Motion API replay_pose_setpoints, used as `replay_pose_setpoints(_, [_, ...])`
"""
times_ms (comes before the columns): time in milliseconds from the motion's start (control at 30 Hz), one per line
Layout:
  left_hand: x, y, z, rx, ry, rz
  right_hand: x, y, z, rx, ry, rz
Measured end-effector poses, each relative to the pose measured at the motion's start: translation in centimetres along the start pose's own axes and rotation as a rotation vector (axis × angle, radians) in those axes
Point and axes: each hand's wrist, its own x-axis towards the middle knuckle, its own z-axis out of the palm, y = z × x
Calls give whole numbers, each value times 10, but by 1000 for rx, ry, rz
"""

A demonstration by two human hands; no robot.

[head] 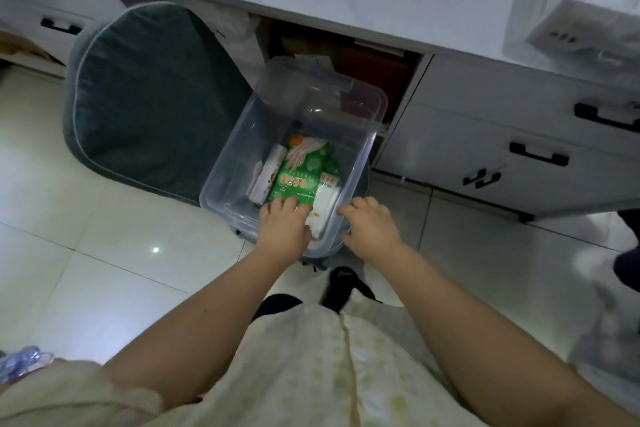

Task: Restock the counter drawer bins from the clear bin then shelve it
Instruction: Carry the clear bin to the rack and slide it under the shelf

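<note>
The clear bin (294, 156) sat on a stool beside the grey chair (152, 94). The left hand (284, 229) reached inside, fingers pressed on the green packet (298, 173) (not yet gripped); the right hand (370, 225) hovered loosely open at the rim. Next probably: pinch and lift that packet toward the drawers.

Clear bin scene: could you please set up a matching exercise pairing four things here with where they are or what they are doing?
Things:
1. green packet
2. left hand
3. right hand
4. grey cushion

Places or states:
A. on the near right rim of the clear bin
B. leaning against the counter, left of the bin
C. lying inside the bin
D. reaching into the bin, fingers on the packet

Pairs: 1-C, 2-D, 3-A, 4-B
</note>
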Motion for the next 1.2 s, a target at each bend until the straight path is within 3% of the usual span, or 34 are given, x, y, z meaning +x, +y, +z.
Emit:
replay_pose_setpoints(300, [47, -90, 9, -23, -63, 50, 42, 6, 16, 319, 0, 323])
replay_pose_setpoints(433, [74, -135, 11, 92, -191, 253, 55, -2, 29, 385, 94, 524])
replay_pose_setpoints(567, [90, -181, 2, 57, -177, 406, 59, -37, 60, 516, 145, 680])
replay_pose_setpoints(700, [114, -227, -5, -162, -171, 247, 63, -70, 92, 841, 246, 847])
replay_pose_setpoints(800, [135, -252, 2, -428, -186, 62, 65, -71, 106, 863, 352, 919])
replay_pose_setpoints(867, [149, -262, 11, -709, -274, -87, 70, -61, 116, 895, 424, 983])
replay_pose_setpoints(967, [168, -266, 25, -1093, -450, -248, 80, -43, 129, 1161, 422, 1038])
replay_pose_setpoints(1067, [182, -261, 37, -1173, -539, -239, 87, -31, 143, 1353, 403, 1076])
replay_pose_setpoints(1200, [178, -258, 38, -1183, -530, -231, 83, -33, 149, 1414, 427, 1108])
